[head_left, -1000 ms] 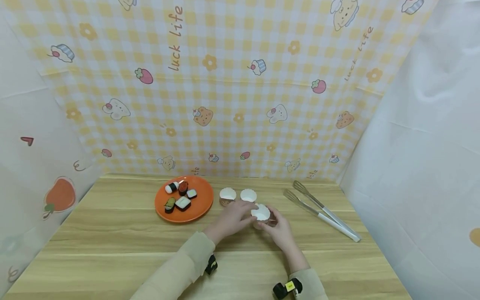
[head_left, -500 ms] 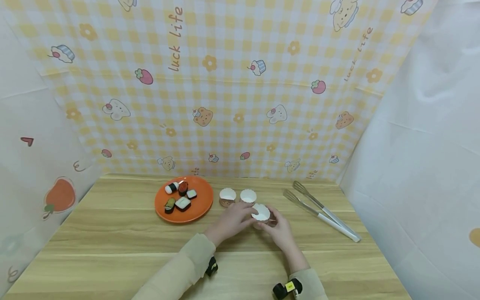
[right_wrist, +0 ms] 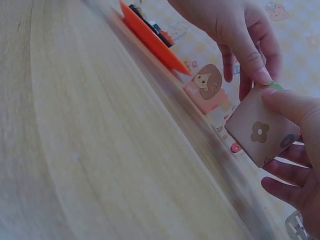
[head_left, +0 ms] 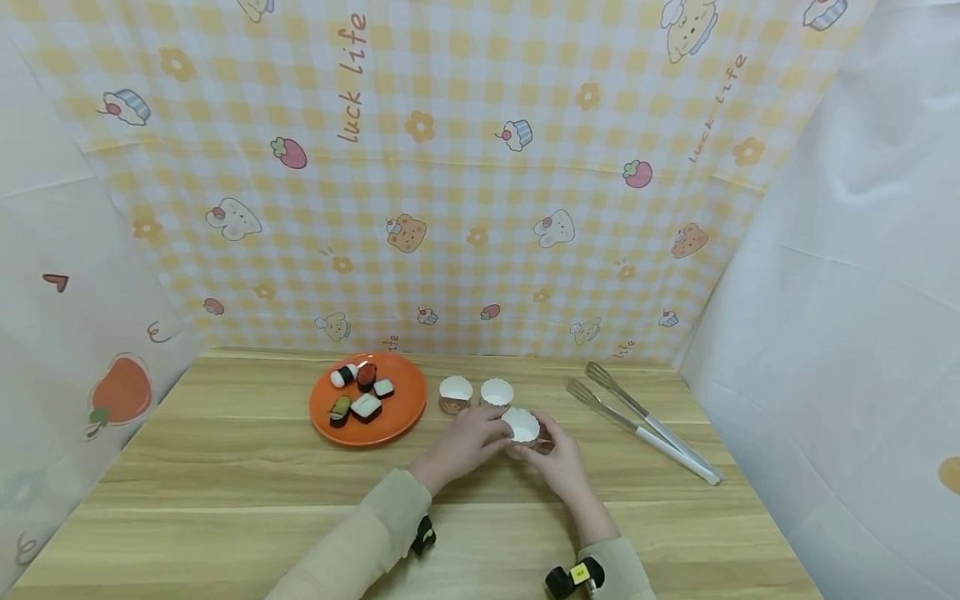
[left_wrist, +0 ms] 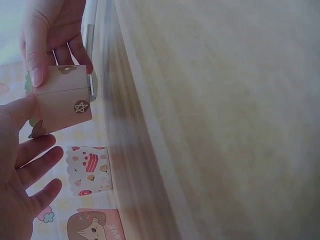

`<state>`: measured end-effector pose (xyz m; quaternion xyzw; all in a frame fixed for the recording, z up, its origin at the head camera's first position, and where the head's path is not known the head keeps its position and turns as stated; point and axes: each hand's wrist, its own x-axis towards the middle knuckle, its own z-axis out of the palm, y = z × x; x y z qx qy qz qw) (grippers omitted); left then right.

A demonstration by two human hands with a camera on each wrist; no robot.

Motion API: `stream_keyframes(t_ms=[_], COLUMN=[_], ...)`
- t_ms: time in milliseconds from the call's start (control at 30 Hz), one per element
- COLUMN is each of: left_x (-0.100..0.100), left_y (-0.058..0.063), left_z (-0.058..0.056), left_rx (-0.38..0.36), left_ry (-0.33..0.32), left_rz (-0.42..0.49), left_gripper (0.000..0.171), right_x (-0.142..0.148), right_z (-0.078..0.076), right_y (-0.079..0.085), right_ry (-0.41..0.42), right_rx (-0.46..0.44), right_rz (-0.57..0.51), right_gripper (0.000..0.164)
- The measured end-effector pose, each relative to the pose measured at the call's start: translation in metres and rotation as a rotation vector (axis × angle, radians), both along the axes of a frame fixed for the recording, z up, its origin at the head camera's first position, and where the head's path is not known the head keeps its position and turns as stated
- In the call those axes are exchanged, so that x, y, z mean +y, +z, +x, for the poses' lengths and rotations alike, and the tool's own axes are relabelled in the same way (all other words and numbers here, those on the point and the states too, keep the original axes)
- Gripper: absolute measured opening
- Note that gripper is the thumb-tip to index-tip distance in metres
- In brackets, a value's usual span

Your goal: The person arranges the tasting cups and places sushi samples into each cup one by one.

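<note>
Between my two hands is a paper baking cup (head_left: 522, 427), white inside with a scalloped rim. In the left wrist view, the pinkish-tan outside of this paper baking cup (left_wrist: 62, 100) shows brown printed motifs. My left hand (head_left: 467, 443) holds its left side near the rim, thumb in front. My right hand (head_left: 561, 465) grips the opposite side, with thumb and fingers on the wall. The cup's base appears slightly above the table. Just behind stand a white patterned baking cup (left_wrist: 90, 171) and a pink baking cup (left_wrist: 95, 225) with a cartoon face.
To the left, an orange plate (head_left: 408, 396) bears several sushi pieces (head_left: 366, 407). Metal tongs (head_left: 651, 425) lie spread on the right of the wooden table (head_left: 247, 467). A checked cloth (head_left: 480, 167) hangs behind it.
My left fingers have shifted slightly at the cup's rim. Otherwise both hands and the cup stay in nearly the same place.
</note>
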<state>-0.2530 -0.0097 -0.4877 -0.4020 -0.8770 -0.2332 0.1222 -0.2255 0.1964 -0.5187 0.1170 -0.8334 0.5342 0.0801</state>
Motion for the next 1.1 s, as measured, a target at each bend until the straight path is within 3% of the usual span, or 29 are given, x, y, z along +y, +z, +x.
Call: stream_keyframes(t_ms=[433,667,1033,1100], left_x=[0.001,0.000,-0.001,-0.001], left_y=[-0.003,-0.004,-0.003,-0.003], left_z=[0.001,0.000,-0.001,-0.001], left_rx=[0.007,0.014,0.067,0.072], left_ry=[0.025,0.020,0.007,0.007], left_rz=[-0.005,0.008,0.034,0.036], left_gripper=[0.013,0.012,0.009,0.009], right_x=[-0.003,-0.013,-0.015,-0.012], right_z=[0.002,0.022,0.019,0.014], right_y=[0.002,0.036,0.035,0.027], right_ry=[-0.003,0.024,0.008,0.007], right_rx=[-0.014,0.003,-0.003,-0.003], right_rz=[0.005,0.010,0.004,0.000], right_gripper=[0.064,0.061,0.060,0.061])
